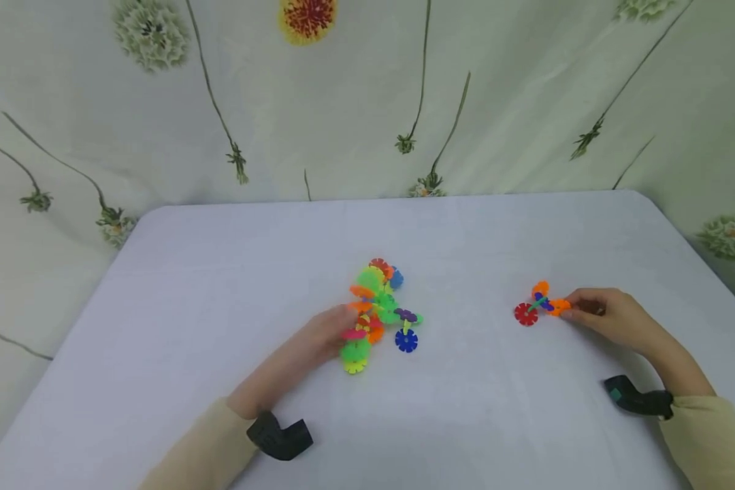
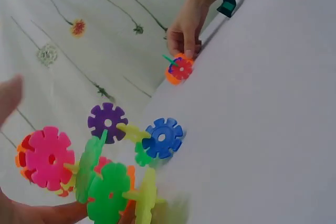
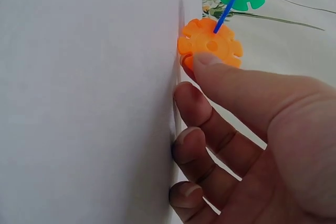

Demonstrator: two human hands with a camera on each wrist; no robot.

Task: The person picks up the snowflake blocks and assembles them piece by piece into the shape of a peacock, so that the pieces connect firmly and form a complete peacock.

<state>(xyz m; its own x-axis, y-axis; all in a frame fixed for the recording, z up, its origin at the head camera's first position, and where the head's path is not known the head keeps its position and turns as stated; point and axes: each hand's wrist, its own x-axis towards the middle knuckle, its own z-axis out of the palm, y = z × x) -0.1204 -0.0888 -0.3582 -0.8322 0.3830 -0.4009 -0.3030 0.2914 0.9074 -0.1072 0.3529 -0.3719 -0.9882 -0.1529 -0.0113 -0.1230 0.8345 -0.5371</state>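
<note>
In the head view my left hand is at the left side of a large cluster of colourful notched plastic discs. The left wrist view shows one blurred digit raised apart from the pieces, while another lies low beside a green disc; the cluster hides part of the hand. Over on the right, my right hand pinches an orange notched disc between thumb and forefinger, the other fingers loosely bent. That disc belongs to a small chain of joined discs with a red disc at its left end.
A white cloth covers the table, and a curtain printed with flowers hangs behind its far edge. Bare cloth lies between the large cluster and the small chain. Each wrist carries a black device.
</note>
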